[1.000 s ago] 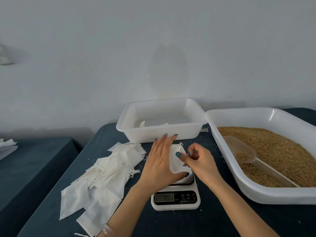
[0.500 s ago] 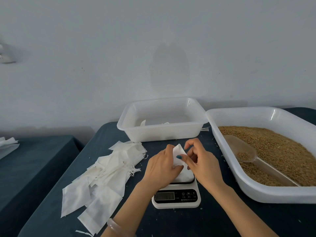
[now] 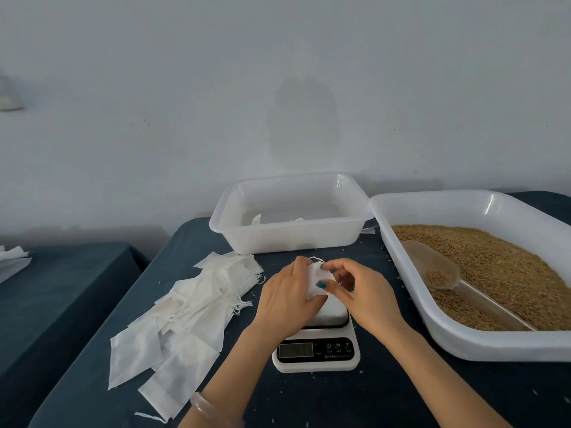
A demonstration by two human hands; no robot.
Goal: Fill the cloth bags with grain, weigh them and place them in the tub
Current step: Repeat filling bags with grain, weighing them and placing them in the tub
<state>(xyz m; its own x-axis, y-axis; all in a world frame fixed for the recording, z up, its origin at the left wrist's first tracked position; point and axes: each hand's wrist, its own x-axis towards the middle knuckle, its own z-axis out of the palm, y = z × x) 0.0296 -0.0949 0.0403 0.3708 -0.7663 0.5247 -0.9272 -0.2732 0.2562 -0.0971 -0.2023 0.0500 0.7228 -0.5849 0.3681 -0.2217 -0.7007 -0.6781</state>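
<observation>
Scale [image 3: 321, 350]: one digital unit is recorded at the near centre of the dark blue table [image 3: 340, 403]; its display cannot be read. Two hands are held just above its platform, and one small white cloth bag [image 3: 313, 281] is grasped between them. The left hand [image 3: 285, 301] is curled round the bag's left side, and the right hand [image 3: 366, 293] pinches its upper edge between thumb and forefinger. Whether the bag contains grain cannot be told. Two white plastic containers are noted. One tub [image 3: 290, 239] stands behind the scale, with two white bag corners visible inside. One larger tray [image 3: 482, 344] stands to the right and is filled with grain [image 3: 509, 273], in which one translucent scoop [image 3: 432, 267] is laid, a little grain in its bowl. One pile of flat bags [image 3: 185, 313] is spread left of the scale; the pieces overlap, so no exact count can be given. One bracelet [image 3: 202, 404] is worn on the left wrist. Loose grains are scattered on the table.
</observation>
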